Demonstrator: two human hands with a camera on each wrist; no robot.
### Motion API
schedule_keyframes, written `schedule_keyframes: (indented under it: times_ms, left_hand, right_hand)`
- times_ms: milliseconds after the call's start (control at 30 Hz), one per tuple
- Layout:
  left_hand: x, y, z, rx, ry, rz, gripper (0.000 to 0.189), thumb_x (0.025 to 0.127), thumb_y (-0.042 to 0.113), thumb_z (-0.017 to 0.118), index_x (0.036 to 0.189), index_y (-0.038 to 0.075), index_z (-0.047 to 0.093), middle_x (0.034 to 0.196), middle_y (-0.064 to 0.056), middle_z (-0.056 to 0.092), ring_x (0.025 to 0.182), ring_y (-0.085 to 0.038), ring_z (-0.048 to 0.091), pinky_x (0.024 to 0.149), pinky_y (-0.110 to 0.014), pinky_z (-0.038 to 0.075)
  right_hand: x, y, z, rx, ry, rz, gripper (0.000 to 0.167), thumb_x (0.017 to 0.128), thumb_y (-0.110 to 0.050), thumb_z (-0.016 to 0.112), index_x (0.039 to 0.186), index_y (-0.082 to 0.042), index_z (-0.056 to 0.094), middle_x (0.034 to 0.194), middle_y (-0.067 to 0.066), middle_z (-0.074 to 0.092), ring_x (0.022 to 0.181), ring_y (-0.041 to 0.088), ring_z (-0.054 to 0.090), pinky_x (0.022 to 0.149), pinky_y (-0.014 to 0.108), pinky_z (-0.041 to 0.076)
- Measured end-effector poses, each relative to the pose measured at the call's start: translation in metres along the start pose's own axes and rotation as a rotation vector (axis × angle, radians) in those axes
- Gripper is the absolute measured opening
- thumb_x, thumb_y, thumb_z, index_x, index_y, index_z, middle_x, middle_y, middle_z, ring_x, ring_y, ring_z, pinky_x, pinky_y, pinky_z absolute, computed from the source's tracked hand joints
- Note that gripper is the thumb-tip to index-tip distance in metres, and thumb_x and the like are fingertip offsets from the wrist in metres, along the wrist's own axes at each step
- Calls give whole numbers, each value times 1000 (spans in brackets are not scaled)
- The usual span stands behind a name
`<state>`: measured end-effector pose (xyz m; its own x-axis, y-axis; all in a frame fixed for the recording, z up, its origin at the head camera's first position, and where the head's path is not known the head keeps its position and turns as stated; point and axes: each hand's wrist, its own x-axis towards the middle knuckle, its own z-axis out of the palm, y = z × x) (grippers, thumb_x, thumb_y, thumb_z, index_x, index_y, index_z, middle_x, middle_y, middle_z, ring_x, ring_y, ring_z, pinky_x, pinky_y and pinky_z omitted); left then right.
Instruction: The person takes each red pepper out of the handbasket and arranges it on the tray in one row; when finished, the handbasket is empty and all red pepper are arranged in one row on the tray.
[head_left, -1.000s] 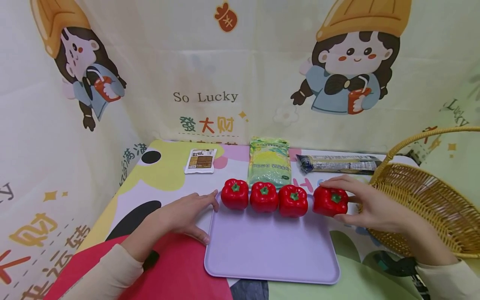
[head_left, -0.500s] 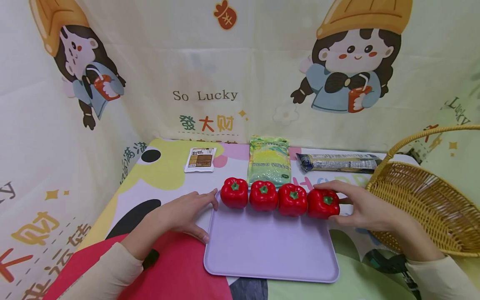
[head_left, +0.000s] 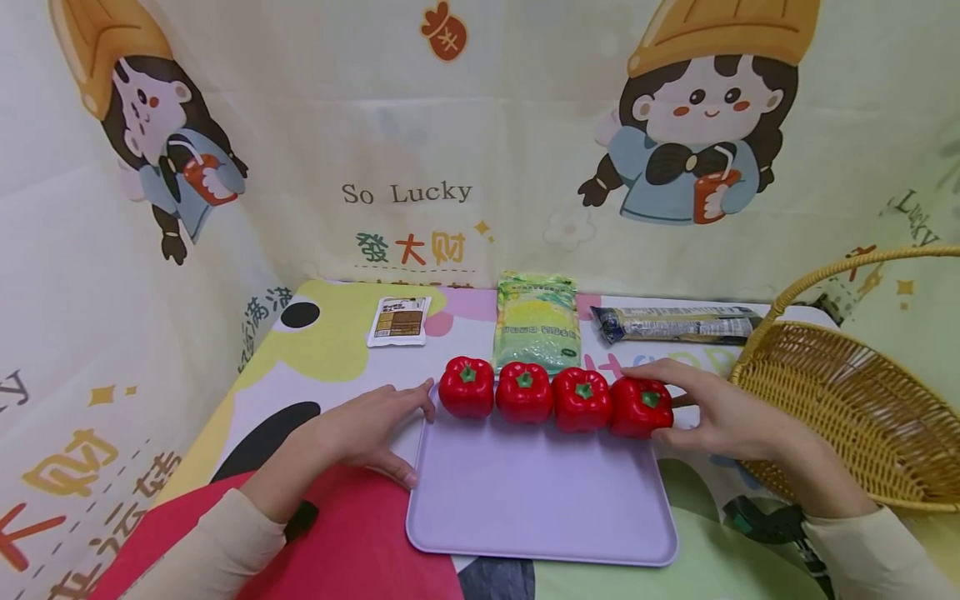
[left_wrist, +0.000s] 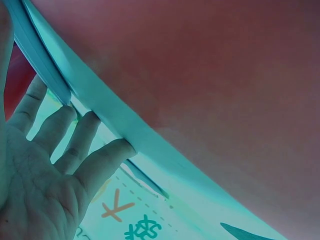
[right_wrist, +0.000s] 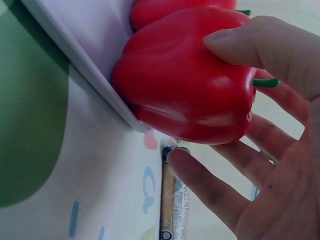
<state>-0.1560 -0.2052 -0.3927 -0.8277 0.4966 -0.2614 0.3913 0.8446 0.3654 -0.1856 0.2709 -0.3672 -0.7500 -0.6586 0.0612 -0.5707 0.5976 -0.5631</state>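
Note:
Several red bell peppers stand in a row along the far edge of the lilac tray (head_left: 540, 500), green stems up. My right hand (head_left: 723, 412) holds the rightmost bell pepper (head_left: 637, 408) at the tray's far right corner. In the right wrist view, the thumb lies on that pepper (right_wrist: 185, 80) and the other fingers reach round behind it. It sits against its neighbour, another bell pepper (head_left: 582, 402). My left hand (head_left: 367, 429) rests at the tray's left side, thumb and fingers spread; the left wrist view shows its fingers nearly straight by the tray rim (left_wrist: 42, 55).
Behind the peppers lies a green-yellow bag (head_left: 537, 325). A small white-brown packet (head_left: 399, 321) is at back left, a long dark wrapped package (head_left: 678, 325) at back right. A wicker basket (head_left: 840, 408) with a high handle stands right, beside my right forearm.
My right hand has moved left with the rightmost bell pepper, closing the gap to its neighbour. The left hand has stayed at the tray's left side.

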Motion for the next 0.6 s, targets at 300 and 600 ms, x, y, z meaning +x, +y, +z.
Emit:
schedule_keyframes:
  times_ms: [300,600]
  left_hand:
    - [-1,1,0,-3,5,12,77,62,58,93,125,32,56,163,-5,39,117,-20,53,87,-40,53]
    - [1,2,-2,7,-14,-3,78,61,58,93,125,33,56,163,-4,39,120,-21,54,91,-42,53]
  right_hand:
    - [2,-1,1,20,-25,19,77,85,-27,85,152,-33,47,147,7,52,127,31,55,86,43,60]
    - [2,-1,3,14,7,3,84,84,-22,86,155,-32,42,145,3,54,124,25,56,84,40,59]
